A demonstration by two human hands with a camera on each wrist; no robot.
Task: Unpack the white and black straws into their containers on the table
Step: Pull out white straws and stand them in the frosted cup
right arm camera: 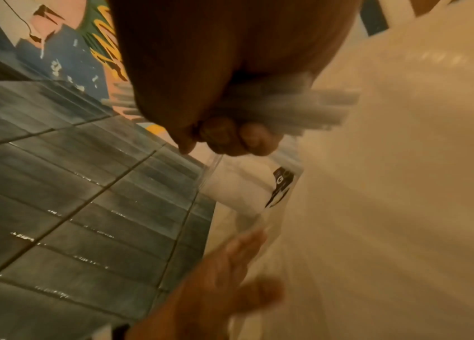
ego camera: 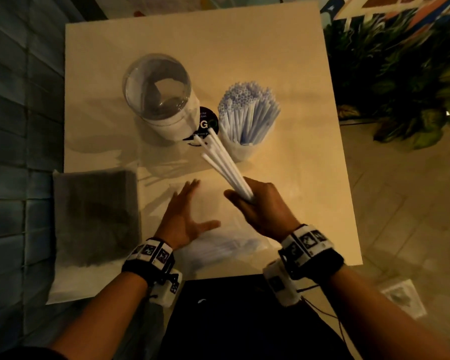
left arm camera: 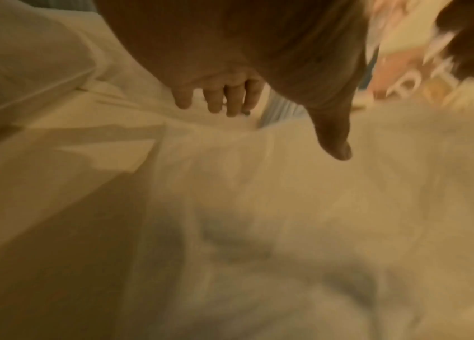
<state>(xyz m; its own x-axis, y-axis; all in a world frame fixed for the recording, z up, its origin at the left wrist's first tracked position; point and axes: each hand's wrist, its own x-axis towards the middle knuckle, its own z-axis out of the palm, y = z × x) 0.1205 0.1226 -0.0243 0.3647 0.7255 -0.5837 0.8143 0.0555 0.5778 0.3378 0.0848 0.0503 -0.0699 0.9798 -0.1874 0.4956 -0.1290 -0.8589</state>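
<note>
Right hand (ego camera: 260, 203) grips a bunch of white straws (ego camera: 224, 165) above the worktop (ego camera: 296, 74), their tips near the white-straw cup (ego camera: 244, 141). Left hand (ego camera: 185, 216) is spread flat over a clear bag (ego camera: 218, 245); contact unclear. Bag contents blurred. Grey packet (ego camera: 96, 216) at left looks dark inside; contents unreadable. Empty clear cup (ego camera: 164, 100) behind.

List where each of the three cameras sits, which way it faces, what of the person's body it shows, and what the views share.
Head: above, looking down at the table; both forearms, left hand, right hand gripping white straws.
Left wrist: along the left hand at a clear plastic bag; fingers, thumb.
Right wrist: along the right hand gripping straws; left hand below.
Shared: head and right wrist show the clear container.
</note>
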